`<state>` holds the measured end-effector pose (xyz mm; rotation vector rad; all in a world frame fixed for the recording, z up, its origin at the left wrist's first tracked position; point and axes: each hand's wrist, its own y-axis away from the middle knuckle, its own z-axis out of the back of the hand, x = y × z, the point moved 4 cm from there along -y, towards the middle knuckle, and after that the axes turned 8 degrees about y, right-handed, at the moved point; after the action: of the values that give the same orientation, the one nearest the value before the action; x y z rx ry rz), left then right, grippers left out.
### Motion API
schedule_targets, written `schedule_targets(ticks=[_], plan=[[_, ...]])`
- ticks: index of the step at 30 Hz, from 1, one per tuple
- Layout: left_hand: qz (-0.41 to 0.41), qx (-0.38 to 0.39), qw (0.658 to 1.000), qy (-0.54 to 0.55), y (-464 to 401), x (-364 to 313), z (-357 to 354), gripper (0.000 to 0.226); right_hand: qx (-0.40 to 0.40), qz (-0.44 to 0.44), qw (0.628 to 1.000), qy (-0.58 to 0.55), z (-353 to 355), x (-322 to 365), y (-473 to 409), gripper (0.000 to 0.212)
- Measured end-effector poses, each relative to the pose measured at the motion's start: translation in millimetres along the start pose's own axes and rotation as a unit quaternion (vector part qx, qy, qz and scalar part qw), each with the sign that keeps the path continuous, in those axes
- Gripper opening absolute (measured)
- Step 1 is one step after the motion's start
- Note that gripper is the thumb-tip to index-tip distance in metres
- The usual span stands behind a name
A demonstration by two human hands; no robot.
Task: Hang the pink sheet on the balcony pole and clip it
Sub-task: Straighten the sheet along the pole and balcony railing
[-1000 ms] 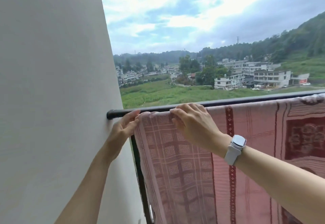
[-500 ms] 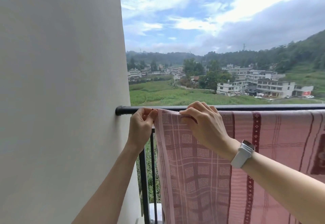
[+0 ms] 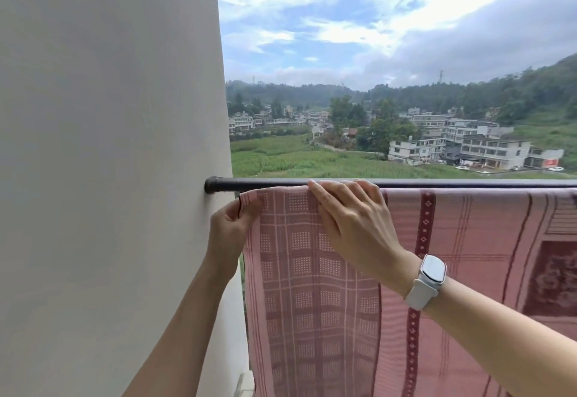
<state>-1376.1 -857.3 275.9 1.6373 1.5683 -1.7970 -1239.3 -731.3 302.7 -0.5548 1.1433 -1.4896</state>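
Note:
The pink sheet, patterned with dark red checks and bands, hangs over the black balcony pole and drapes down toward me. My left hand pinches the sheet's upper left corner just below the pole, close to the wall. My right hand lies on the sheet at the top, its fingers curled over the fold and the pole. A white watch sits on my right wrist. No clip shows in view.
A plain white wall fills the left side, and the pole ends in it. Beyond the pole is open air, with green fields, white buildings and wooded hills far below. A railing post is partly hidden behind the sheet's left edge.
My left hand has dropped from the pole's top to just below it, drawing the corner leftward toward the wall. My right hand has stayed at the fold. The camera has turned slightly.

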Motion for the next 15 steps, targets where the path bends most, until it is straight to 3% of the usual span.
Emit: schedule_targets(ticks=[3, 7, 9, 11, 15], plan=[[-0.013, -0.063, 0.998, 0.008, -5, -8, 4, 0.01, -0.001, -0.012, 1.0, -0.002, 1, -6, 1, 0.03], [0.001, -0.035, 0.999, 0.002, -3, -12, 2, 0.023, -0.015, -0.051, 0.998, -0.031, 6, -20, 4, 0.023], [-0.037, -0.033, 0.996, -0.077, 0, -16, -2, 0.024, -0.013, -0.073, 0.996, -0.052, 9, -30, 6, 0.02], [-0.14, -0.032, 0.961, -0.238, 1, -26, -13, 0.03, 0.0, -0.097, 0.993, -0.071, 11, -39, 6, 0.018], [-0.291, 0.022, 0.834, -0.468, 5, -39, -60, 0.032, 0.005, -0.111, 0.99, -0.092, 14, -50, 3, 0.012]])
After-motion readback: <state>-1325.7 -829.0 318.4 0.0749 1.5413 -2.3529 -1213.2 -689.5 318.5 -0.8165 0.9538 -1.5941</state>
